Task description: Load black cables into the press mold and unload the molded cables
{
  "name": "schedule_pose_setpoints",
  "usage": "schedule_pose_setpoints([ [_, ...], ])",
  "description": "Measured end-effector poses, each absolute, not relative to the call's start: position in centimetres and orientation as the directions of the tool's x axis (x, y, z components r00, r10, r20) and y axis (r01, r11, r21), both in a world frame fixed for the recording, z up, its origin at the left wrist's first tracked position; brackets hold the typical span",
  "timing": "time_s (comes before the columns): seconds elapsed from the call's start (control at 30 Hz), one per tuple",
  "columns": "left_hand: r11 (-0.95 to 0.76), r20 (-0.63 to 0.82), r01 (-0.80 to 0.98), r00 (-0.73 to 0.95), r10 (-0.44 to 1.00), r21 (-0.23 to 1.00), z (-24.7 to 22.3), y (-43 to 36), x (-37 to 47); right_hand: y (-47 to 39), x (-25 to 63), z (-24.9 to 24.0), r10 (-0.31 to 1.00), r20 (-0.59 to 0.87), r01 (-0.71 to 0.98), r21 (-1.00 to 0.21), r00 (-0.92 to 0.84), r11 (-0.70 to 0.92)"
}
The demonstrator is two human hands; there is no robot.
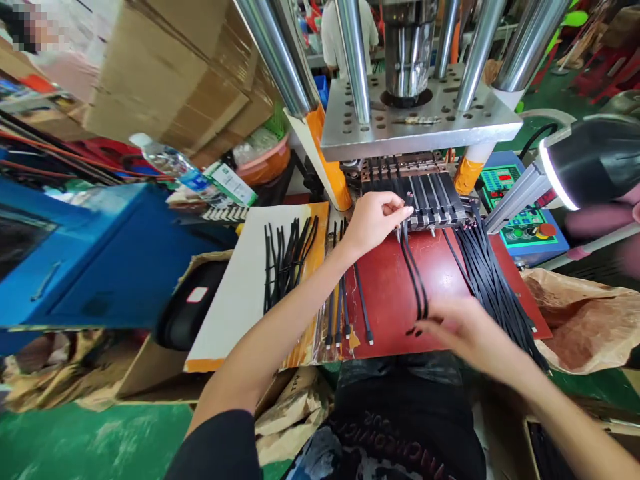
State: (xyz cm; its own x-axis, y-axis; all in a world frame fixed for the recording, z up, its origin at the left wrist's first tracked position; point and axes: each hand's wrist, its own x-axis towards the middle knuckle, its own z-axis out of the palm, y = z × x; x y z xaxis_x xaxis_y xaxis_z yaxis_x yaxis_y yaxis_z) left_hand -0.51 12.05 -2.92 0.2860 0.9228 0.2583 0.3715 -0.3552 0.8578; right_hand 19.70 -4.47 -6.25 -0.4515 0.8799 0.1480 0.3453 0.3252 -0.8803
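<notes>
The worktop (385,317) has a scuffed dark-red surface, with a pale board (237,287) edged in orange on its left. Behind it stands a press with thick steel columns and a drilled metal plate (345,141) above a cable mould (435,193). A control box (543,250) and a lamp with a lit ring (575,167) are on the right; a blue cabinet (115,260), cardboard boxes (165,60) and a plastic bottle (167,162) fill the left. The floor (125,443) is green, and a person in a white top (331,33) is beyond the press.

The pair of black cables (422,290) lies between the two hands, in front of the mould. Their long axis runs from the mould's front edge back towards the wearer, bowing gently to the right, upper ends pointing at the press.

The left hand (379,223) is at the mould, its grip pinched narrow, thumb against forefinger, on the upper ends of the pair. The right hand (457,323), blurred, has its grip closed about their lower part, above the red surface.

Loose cables (367,313) with pale-tipped plugs point towards the wearer; a thick cable bundle (493,287) slants down at the right, and a cable cluster (287,267) lies lengthwise on the board.
</notes>
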Motion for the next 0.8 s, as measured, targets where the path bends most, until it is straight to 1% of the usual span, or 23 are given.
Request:
schedule_pose_setpoints([
  [0.07, -0.363, 0.262, 0.462, 0.269, 0.927, 0.809, -3.8, 15.2, 0.2, 0.3, 21.6, -4.2, 0.879, 0.159, 0.425, -0.828, -0.448, 0.367],
  [0.13, -0.347, 0.294, 0.516, 0.186, 0.938, 0.783, -4.3, 17.1, 0.9, 5.6, 22.9, -2.8, 0.888, 0.187, 0.480, -0.785, -0.420, 0.392],
  [0.2, -0.335, 0.335, 0.541, 0.102, 0.937, 0.772, -4.6, 17.4, 1.1, 10.4, 23.3, -2.2, 0.891, 0.197, 0.493, -0.774, -0.409, 0.398],
  [0.23, -0.349, 0.362, 0.544, 0.088, 0.928, 0.763, -4.6, 17.0, 1.0, 12.3, 23.3, -2.3, 0.893, 0.192, 0.495, -0.775, -0.407, 0.393],
  [0.27, -0.391, 0.401, 0.550, 0.108, 0.910, 0.738, -4.6, 16.2, 0.7, 14.0, 23.2, -2.4, 0.896, 0.186, 0.499, -0.776, -0.404, 0.386],
  [0.3, -0.465, 0.451, 0.560, 0.174, 0.875, 0.686, -4.7, 15.4, 0.3, 15.3, 23.1, -2.7, 0.898, 0.184, 0.507, -0.772, -0.400, 0.384],
  [0.37, -0.664, 0.530, 0.562, 0.411, 0.742, 0.494, -4.9, 13.5, -0.7, 17.1, 22.7, -3.3, 0.888, 0.201, 0.515, -0.752, -0.415, 0.411],
  [0.4, -0.750, 0.525, 0.542, 0.541, 0.657, 0.379, -5.0, 12.7, -1.2, 17.6, 22.6, -3.5, 0.876, 0.217, 0.509, -0.743, -0.431, 0.435],
  [0.43, -0.810, 0.489, 0.516, 0.650, 0.582, 0.279, -5.1, 12.2, -1.6, 18.0, 22.5, -3.7, 0.862, 0.234, 0.497, -0.736, -0.449, 0.459],
  [0.47, -0.845, 0.437, 0.494, 0.726, 0.531, 0.207, -5.2, 11.8, -1.9, 18.3, 22.3, -3.9, 0.851, 0.250, 0.486, -0.731, -0.462, 0.478],
  [0.5, -0.860, 0.390, 0.482, 0.769, 0.506, 0.165, -5.3, 11.6, -2.1, 18.6, 22.2, -4.1, 0.846, 0.265, 0.480, -0.728, -0.462, 0.490],
  [0.57, -0.859, 0.339, 0.496, 0.793, 0.506, 0.122, -5.4, 11.7, -2.1, 18.8, 21.9, -4.4, 0.852, 0.308, 0.498, -0.707, -0.424, 0.503],
  [0.67, -0.839, 0.325, 0.541, 0.784, 0.528, 0.059, -5.3, 11.8, -1.4, 19.0, 21.5, -4.8, 0.860, 0.381, 0.561, -0.652, -0.339, 0.510],
  [0.73, -0.811, 0.308, 0.585, 0.770, 0.559, 0.009, -5.2, 11.5, -0.8, 18.9, 21.7, -5.1, 0.879, 0.365, 0.537, -0.696, -0.306, 0.476],
  [0.8, -0.783, 0.286, 0.621, 0.756, 0.589, -0.029, -5.0, 10.9, -0.2, 18.7, 22.1, -5.3, 0.904, 0.310, 0.442, -0.795, -0.294, 0.417],
])
